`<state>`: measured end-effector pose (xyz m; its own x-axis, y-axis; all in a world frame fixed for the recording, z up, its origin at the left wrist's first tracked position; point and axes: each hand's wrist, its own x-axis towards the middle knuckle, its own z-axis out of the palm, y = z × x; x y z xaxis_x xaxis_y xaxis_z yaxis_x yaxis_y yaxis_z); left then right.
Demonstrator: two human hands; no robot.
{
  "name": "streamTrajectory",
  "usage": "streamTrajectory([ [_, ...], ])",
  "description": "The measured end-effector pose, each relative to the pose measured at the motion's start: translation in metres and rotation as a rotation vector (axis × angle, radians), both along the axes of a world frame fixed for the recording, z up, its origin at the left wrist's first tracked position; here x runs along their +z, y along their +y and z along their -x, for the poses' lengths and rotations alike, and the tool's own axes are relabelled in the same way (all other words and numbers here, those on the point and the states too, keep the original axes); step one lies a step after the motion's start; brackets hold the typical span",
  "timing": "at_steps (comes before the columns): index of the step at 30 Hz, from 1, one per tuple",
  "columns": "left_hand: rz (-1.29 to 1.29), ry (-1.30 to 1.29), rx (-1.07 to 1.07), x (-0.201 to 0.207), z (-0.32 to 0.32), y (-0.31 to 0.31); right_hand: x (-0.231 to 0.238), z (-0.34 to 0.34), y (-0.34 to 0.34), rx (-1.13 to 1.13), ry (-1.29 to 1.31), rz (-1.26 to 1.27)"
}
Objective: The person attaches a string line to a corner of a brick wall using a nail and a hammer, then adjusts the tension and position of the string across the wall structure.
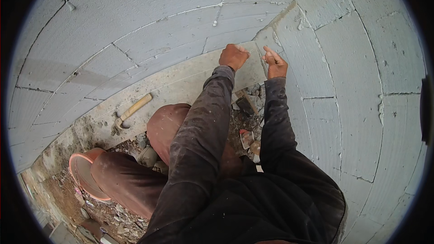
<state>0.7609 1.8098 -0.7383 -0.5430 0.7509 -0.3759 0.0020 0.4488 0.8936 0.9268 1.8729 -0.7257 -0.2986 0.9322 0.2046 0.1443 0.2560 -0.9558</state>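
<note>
My left hand (234, 56) is closed, knuckles up, over the pale ledge (190, 70) at the foot of the block wall, close to the corner. Whatever its fingers hold, if anything, is hidden. My right hand (276, 66) is just right of it, beside the right-hand wall (312, 77). Its fingers are bent, with the index finger reaching toward the corner and the thumb near it. Anything pinched there is too small to make out. A small gap separates the two hands. Faint thin lines run along the ledge to the left.
A hammer (135, 107) with a wooden handle lies on the ledge to the left. An orange bucket (86, 174) stands by my left leg. Below my hands, a dark flat tool or board (245, 103) rests on rubble (260, 92). Grey block walls (153, 4) meet ahead.
</note>
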Motion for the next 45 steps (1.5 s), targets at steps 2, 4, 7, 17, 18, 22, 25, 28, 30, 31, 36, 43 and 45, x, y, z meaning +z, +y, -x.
streamTrajectory([
  [2, 0.045, 0.036, -0.020, 0.006, -0.003, -0.001, 0.006, -0.005, 0.000, -0.022, -0.060, -0.001],
  [4, 0.058, 0.083, -0.013, 0.005, -0.001, -0.004, 0.018, 0.001, -0.005, -0.031, -0.113, 0.003],
  [7, 0.061, 0.165, -0.010, 0.002, -0.004, -0.003, 0.026, 0.005, -0.003, -0.033, 0.039, 0.124],
  [17, 0.022, 0.204, -0.022, 0.004, -0.006, -0.006, 0.030, -0.006, -0.001, 0.051, -0.004, 0.073],
  [18, 0.021, 0.204, -0.023, 0.004, -0.007, -0.006, 0.030, -0.007, -0.001, 0.057, 0.084, 0.177],
  [22, 0.018, 0.238, -0.007, 0.004, -0.010, -0.006, 0.030, -0.004, -0.009, 0.045, 0.143, 0.193],
  [25, 0.010, 0.235, -0.004, 0.005, -0.010, -0.006, 0.030, 0.002, -0.016, 0.027, 0.090, 0.128],
  [28, -0.010, 0.211, -0.015, 0.008, -0.013, -0.007, 0.026, 0.003, -0.018, 0.004, 0.066, 0.025],
  [30, -0.020, 0.204, -0.025, 0.010, -0.014, -0.007, 0.020, 0.006, -0.019, 0.023, 0.024, 0.001],
  [31, -0.023, 0.210, -0.027, 0.010, -0.014, -0.007, 0.017, 0.007, -0.019, 0.023, 0.025, 0.000],
  [36, -0.024, 0.233, 0.014, 0.008, -0.012, -0.010, 0.017, 0.014, -0.031, -0.037, 0.109, -0.117],
  [43, -0.030, 0.207, -0.010, 0.012, -0.017, -0.008, 0.009, 0.009, -0.025, -0.052, -0.014, -0.141],
  [45, -0.036, 0.204, -0.018, 0.010, -0.017, -0.007, 0.006, 0.013, -0.024, -0.041, -0.029, -0.143],
])
